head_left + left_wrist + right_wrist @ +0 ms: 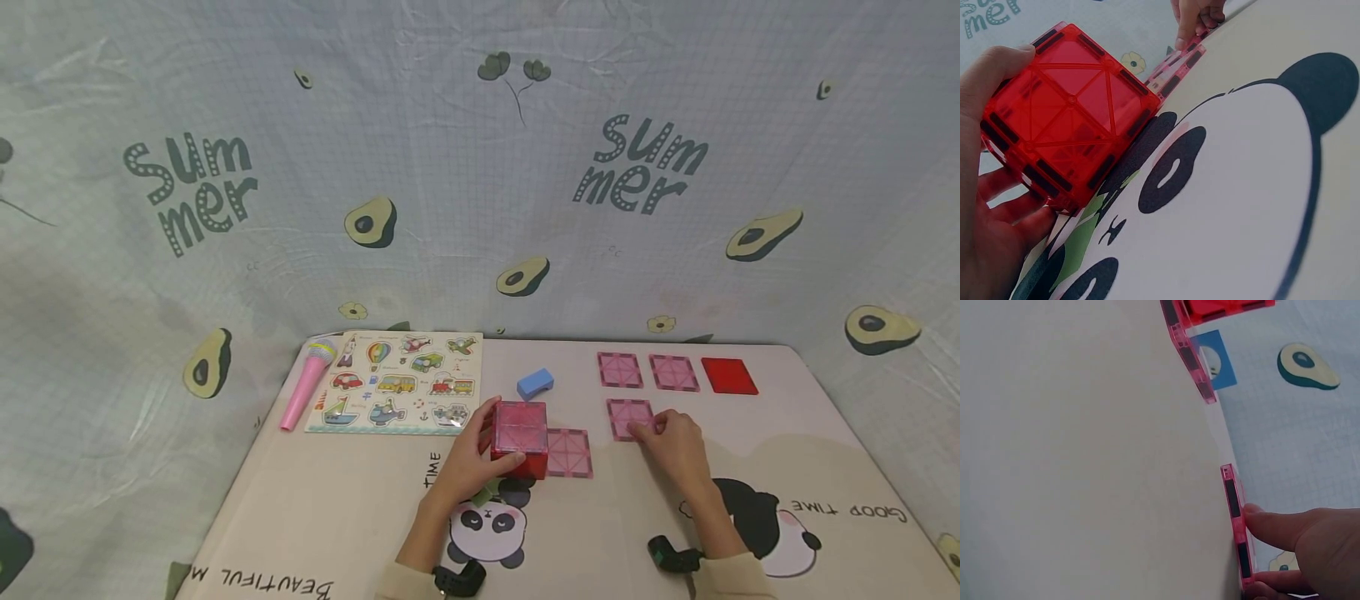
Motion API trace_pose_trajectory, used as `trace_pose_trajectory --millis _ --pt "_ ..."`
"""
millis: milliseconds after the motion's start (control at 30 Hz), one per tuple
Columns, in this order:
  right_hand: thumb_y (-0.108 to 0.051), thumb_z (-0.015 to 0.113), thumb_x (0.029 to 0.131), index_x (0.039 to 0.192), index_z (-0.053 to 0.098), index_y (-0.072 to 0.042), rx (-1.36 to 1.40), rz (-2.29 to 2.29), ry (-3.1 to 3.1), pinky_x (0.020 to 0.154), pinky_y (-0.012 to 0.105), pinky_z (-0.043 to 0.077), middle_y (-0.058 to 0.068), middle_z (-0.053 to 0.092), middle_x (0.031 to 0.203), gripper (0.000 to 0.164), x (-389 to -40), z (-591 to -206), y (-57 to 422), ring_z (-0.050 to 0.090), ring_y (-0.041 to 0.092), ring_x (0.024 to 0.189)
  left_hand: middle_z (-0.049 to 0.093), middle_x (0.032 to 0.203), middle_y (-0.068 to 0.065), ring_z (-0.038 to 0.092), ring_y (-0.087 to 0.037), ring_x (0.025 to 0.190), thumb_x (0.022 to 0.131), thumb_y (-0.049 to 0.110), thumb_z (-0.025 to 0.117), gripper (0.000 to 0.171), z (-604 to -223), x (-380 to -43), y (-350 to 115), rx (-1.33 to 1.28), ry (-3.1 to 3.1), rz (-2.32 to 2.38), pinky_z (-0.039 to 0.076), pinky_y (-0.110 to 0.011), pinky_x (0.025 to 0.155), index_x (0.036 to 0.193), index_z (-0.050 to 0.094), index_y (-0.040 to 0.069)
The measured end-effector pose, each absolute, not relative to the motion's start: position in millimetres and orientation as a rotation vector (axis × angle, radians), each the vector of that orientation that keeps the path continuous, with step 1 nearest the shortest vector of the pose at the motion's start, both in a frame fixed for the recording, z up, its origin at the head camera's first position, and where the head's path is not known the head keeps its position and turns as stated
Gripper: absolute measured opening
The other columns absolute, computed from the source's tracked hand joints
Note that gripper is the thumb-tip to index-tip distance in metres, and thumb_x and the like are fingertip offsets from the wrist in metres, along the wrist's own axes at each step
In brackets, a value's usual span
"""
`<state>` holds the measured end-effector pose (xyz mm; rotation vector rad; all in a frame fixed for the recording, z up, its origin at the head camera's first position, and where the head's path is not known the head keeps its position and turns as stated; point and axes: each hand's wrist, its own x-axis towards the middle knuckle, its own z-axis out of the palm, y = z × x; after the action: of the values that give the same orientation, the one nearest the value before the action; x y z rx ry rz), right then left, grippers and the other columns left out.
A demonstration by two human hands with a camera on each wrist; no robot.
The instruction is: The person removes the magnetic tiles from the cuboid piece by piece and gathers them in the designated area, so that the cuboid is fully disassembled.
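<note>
A cube built from magnetic tiles (520,433), red on its front and pink on top, stands on the table. My left hand (467,460) holds it from the left, thumb at the front and fingers at its far side; the left wrist view shows the red front face (1072,100) closely. Against the cube's right side a pink magnetic tile (572,454) lies flat. Further right, my right hand (681,450) pinches another pink magnetic tile (624,412) at its right edge. In the right wrist view that tile (1233,499) appears edge-on, thumb and fingers on it.
Two pink tiles (619,370) and a red tile (730,377) lie in a row at the back right. Behind the cube is a blue block (535,384). A vehicle picture board (405,383) and a pink toy microphone (306,390) lie at the left.
</note>
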<state>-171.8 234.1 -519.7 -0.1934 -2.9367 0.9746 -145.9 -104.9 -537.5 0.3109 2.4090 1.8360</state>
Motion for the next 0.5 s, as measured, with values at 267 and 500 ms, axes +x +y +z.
trace_pose_trajectory --millis 267,500 --pt "-0.032 0.07 0.093 0.111 0.057 0.014 -0.177 0.973 -2.962 0.068 0.036 0.055 0.024 0.057 0.094 0.052 -171.3 -516.9 234.2 0.053 0.03 0.083 0.045 0.153 0.0 0.042 -0.025 0.145 0.08 0.038 0.082 0.09 -537.4 -146.0 -104.8 0.306 2.413 1.83 0.039 -0.042 0.118 0.154 0.031 0.033" --pt "-0.033 0.066 0.095 0.125 0.051 0.015 -0.19 0.973 -2.971 0.074 0.044 0.058 0.027 0.055 0.101 0.059 -169.8 -514.2 232.3 0.052 0.033 0.088 0.045 0.154 0.0 0.043 -0.025 0.145 0.081 0.038 0.082 0.089 -537.8 -146.1 -105.1 0.307 2.407 1.835 0.039 -0.042 0.117 0.154 0.031 0.033"
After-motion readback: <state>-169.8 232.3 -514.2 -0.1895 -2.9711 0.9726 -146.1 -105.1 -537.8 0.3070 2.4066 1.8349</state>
